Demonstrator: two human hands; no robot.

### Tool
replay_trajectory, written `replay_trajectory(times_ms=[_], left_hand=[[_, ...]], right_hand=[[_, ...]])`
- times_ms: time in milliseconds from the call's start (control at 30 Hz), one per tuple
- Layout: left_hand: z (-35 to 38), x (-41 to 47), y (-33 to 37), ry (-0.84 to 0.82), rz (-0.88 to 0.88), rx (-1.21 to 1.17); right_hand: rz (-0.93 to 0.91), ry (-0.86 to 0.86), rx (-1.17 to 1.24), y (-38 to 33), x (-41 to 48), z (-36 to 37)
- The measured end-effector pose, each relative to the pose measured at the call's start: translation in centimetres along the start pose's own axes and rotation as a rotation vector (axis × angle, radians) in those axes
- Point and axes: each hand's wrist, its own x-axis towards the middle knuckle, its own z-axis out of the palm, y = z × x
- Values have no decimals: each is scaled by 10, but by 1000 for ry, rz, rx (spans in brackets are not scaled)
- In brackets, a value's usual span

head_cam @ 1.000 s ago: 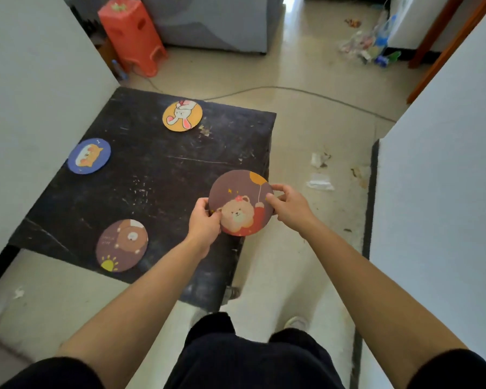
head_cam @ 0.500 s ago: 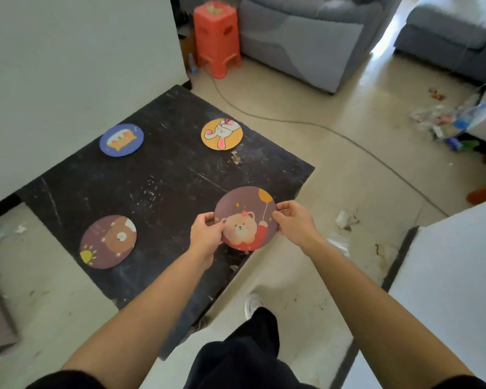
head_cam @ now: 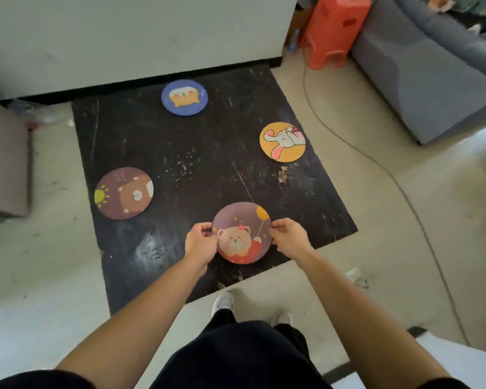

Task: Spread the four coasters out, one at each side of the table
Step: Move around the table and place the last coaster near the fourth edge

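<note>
A low black table [head_cam: 197,169] carries three round coasters: a blue one [head_cam: 184,97] near its far side, an orange rabbit one [head_cam: 282,141] near its right side, and a brown bear-and-sun one [head_cam: 124,193] near its left side. Both hands hold a fourth, a purple bear-with-balloon coaster [head_cam: 242,233], over the near side. My left hand [head_cam: 200,242] pinches its left rim and my right hand [head_cam: 289,238] its right rim. I cannot tell whether this coaster touches the tabletop.
A white wall [head_cam: 129,37] runs behind the table. An orange plastic stool [head_cam: 334,29] and a grey sofa [head_cam: 427,77] stand at the back right. A cable [head_cam: 376,164] trails over the floor on the right. My feet [head_cam: 225,301] stand at the table's near edge.
I have walked around the table, from its right side to its near side, still holding the bear-with-balloon coaster in both hands. The other three coasters have stayed in place.
</note>
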Motion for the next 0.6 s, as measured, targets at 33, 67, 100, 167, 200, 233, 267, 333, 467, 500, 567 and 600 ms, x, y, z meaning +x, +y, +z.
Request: replay_trajectory(times_ms=[33, 67, 100, 167, 200, 233, 267, 333, 467, 500, 567, 600], left_hand=[[-1, 0, -3, 23, -15, 1], [-2, 1, -7, 40, -30, 1], [-2, 0, -10, 50, -48, 1], [-1, 0, -15, 45, -96, 9], [0, -1, -19, 44, -126, 9], [2, -2, -22, 48, -158, 3], [4, -5, -25, 61, -185, -15], [10, -10, -31, 102, -227, -39], [23, -14, -30, 143, -270, -60], [25, -14, -29, 149, -280, -79], [29, -14, -27, 147, -280, -116], [31, -14, -26, 144, -274, -124]], right_hand=[[-9, -38, -25, -3, 7, 2], [-18, -72, -54, -4, 13, 4], [-25, -105, -85, -4, 21, 6], [-33, -169, -155, -3, 35, 9], [-36, -202, -206, -1, 42, 9], [-42, -236, -261, 0, 48, 9], [-49, -267, -308, 2, 52, 8], [-75, -301, -357, 2, 60, 6], [-144, -322, -321, -3, 65, 3], [-161, -335, -312, -5, 65, 4], [-193, -380, -305, -8, 63, 6], [-211, -402, -313, -9, 62, 7]])
